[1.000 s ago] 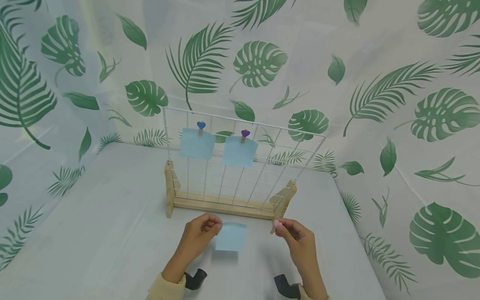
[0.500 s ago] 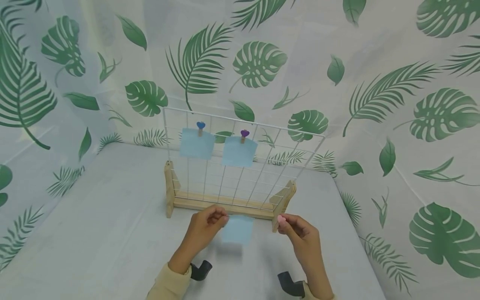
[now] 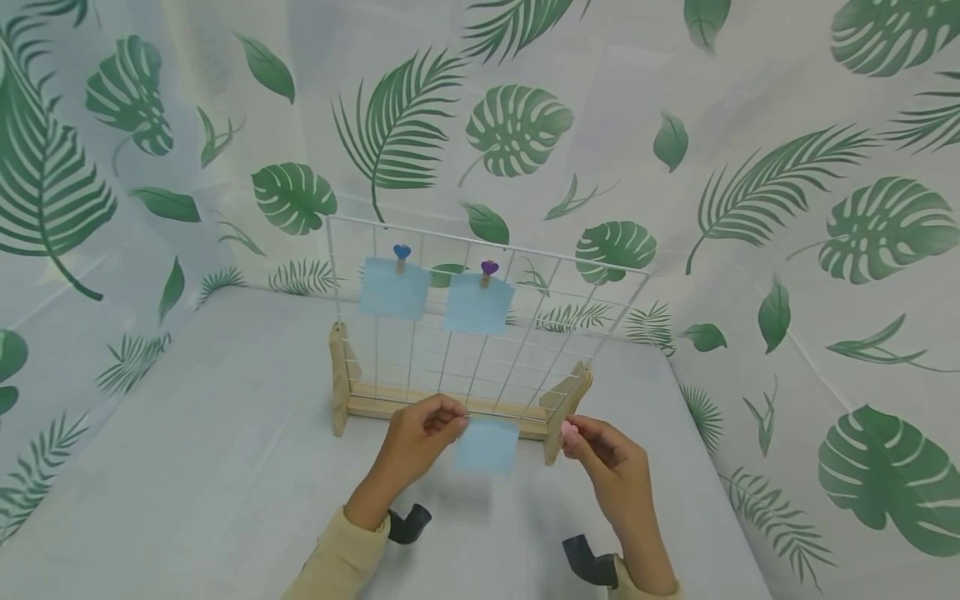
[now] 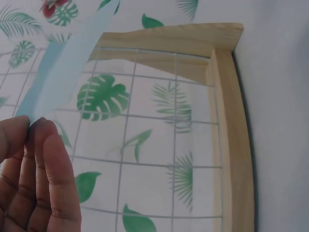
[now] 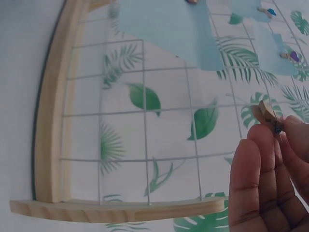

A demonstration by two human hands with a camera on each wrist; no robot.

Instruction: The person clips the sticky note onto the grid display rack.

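Between thumb and fingertips my left hand [image 3: 420,440] pinches a light blue square of paper [image 3: 487,447] by its upper left corner. The paper hangs in front of the rack's wooden base. In the left wrist view that sheet [image 4: 67,67] looks slightly bent. My right hand [image 3: 617,467] pinches a small wooden clothespin [image 5: 265,115] topped with a pink heart [image 3: 569,430], near the rack's right foot. Two more blue squares [image 3: 393,288] hang on the white wire grid [image 3: 465,358], one under a blue-heart clothespin [image 3: 402,253], the other under a purple-heart clothespin [image 3: 489,271].
The grid stands in a wooden base [image 3: 375,406] with an upright foot at each end, on a white-covered table [image 3: 225,433]. Leaf-printed sheeting [image 3: 637,100] surrounds it at the back and sides. A black curved wrist piece [image 3: 590,562] sticks out beside each wrist.
My left hand has carried the paper up and to the right, toward the rack. My right hand has shifted slightly right and up with the clothespin. The clipped squares stay put.
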